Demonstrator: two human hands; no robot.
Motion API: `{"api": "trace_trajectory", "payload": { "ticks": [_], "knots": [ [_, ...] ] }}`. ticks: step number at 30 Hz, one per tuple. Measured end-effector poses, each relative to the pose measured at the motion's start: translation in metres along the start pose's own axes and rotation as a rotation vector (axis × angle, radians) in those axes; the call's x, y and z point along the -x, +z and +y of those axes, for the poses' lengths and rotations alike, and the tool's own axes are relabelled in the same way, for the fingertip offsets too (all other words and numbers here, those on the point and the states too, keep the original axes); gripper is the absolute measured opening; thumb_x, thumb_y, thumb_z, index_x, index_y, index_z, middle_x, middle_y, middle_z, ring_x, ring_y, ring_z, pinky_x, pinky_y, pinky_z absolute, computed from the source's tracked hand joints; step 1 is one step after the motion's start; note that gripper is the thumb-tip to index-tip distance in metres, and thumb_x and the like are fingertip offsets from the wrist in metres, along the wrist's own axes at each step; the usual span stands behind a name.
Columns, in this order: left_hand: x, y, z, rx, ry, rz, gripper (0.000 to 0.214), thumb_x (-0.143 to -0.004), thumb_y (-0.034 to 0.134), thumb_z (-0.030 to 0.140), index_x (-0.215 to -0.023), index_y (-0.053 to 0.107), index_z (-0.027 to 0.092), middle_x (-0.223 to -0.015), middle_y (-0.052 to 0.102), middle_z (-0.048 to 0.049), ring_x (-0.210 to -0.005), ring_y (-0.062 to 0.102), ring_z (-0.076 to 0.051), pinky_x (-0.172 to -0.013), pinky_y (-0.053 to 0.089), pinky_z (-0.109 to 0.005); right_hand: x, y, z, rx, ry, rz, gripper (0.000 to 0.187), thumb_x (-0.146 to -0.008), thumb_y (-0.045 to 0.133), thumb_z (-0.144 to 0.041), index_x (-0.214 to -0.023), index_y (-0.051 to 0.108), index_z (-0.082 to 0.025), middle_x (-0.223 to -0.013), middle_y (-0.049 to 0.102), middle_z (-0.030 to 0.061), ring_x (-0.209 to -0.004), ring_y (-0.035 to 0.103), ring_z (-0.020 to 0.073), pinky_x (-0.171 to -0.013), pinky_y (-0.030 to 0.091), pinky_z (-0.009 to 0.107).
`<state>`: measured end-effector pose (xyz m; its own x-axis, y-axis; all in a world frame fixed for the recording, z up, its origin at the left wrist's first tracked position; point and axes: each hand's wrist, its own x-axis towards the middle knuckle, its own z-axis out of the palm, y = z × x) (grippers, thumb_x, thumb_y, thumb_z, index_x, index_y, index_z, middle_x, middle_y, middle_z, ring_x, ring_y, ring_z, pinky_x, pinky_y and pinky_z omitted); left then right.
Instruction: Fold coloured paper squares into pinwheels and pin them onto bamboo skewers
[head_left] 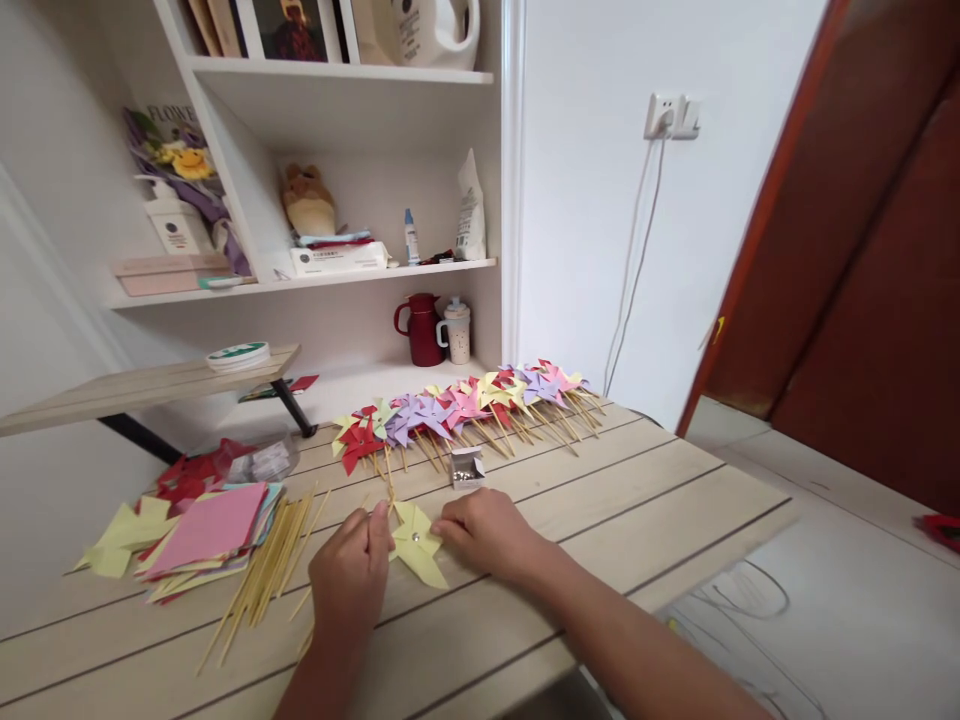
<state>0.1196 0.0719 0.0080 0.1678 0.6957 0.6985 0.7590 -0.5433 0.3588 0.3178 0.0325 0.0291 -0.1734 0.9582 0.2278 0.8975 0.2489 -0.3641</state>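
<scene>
A pale yellow paper pinwheel (417,545) with a small shiny pin at its centre is between my two hands, just above or on the table. My left hand (352,565) is closed at its left edge, thumb on top; a thin wooden stick shows just beyond the thumb, and I cannot tell whether it is held. My right hand (487,530) pinches the pinwheel's right edge with curled fingers. Beyond the hands stands a small open box (467,468) of shiny pins. Bare wooden sticks (274,560) lie left of my left hand, some partly under the wrist.
Finished pinwheels (465,400) on sticks lie in a row along the table's back. At left are stacked coloured paper squares (214,530), a folded yellow paper piece (127,535) and red paper pieces (199,475). A raised wooden shelf (150,380) overhangs the table's left side.
</scene>
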Motion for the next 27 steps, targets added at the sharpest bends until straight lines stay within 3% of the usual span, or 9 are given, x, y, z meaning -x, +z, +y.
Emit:
{"api": "trace_trajectory", "payload": {
  "ticks": [9, 15, 19, 22, 27],
  "knots": [
    [-0.001, -0.002, 0.004, 0.061, -0.039, 0.012, 0.054, -0.099, 0.038, 0.04, -0.054, 0.059, 0.02, -0.058, 0.063, 0.0006, -0.054, 0.059, -0.012, -0.06, 0.038, -0.026, 0.001, -0.001, 0.0, 0.019, -0.026, -0.051, 0.032, -0.096, 0.053, -0.039, -0.079, 0.074, -0.022, -0.076, 0.075, 0.0042, -0.065, 0.057, 0.0155, -0.057, 0.022, 0.028],
    [0.0, -0.002, 0.007, 0.088, -0.063, 0.084, 0.053, -0.1, 0.038, 0.037, -0.054, 0.058, 0.019, -0.058, 0.061, 0.0001, -0.055, 0.057, -0.012, -0.062, 0.04, -0.027, 0.004, -0.001, 0.001, 0.001, 0.021, -0.06, 0.035, -0.096, 0.05, -0.037, -0.076, 0.073, -0.02, -0.076, 0.074, 0.0053, -0.067, 0.059, 0.0162, -0.058, 0.023, 0.028],
    [-0.002, -0.005, 0.005, 0.091, -0.109, 0.171, 0.047, -0.1, 0.037, 0.033, -0.065, 0.065, 0.019, -0.068, 0.065, -0.0021, -0.066, 0.062, -0.015, -0.068, 0.043, -0.028, 0.003, 0.004, 0.006, -0.116, 0.099, -0.013, 0.024, -0.094, 0.052, -0.034, -0.097, 0.073, -0.023, -0.089, 0.075, 0.0052, -0.078, 0.063, 0.0184, -0.064, 0.031, 0.027],
    [-0.006, -0.012, 0.001, 0.095, -0.161, 0.209, 0.043, -0.1, 0.038, 0.032, -0.077, 0.071, 0.017, -0.079, 0.067, -0.0051, -0.077, 0.065, -0.018, -0.075, 0.045, -0.031, -0.001, 0.01, 0.008, -0.226, 0.143, -0.028, 0.031, -0.094, 0.052, -0.036, -0.118, 0.067, -0.022, -0.091, 0.074, 0.0061, -0.079, 0.064, 0.0191, -0.067, 0.036, 0.026],
    [-0.011, -0.027, -0.009, 0.06, -0.199, 0.102, 0.041, -0.098, 0.038, 0.031, -0.086, 0.075, 0.017, -0.093, 0.065, -0.0085, -0.09, 0.063, -0.022, -0.085, 0.047, -0.038, -0.01, 0.013, 0.001, -0.134, 0.149, -0.205, 0.052, -0.087, 0.059, -0.051, -0.13, 0.06, -0.022, -0.094, 0.074, 0.0082, -0.083, 0.065, 0.0237, -0.065, 0.036, 0.028]
  ]
}}
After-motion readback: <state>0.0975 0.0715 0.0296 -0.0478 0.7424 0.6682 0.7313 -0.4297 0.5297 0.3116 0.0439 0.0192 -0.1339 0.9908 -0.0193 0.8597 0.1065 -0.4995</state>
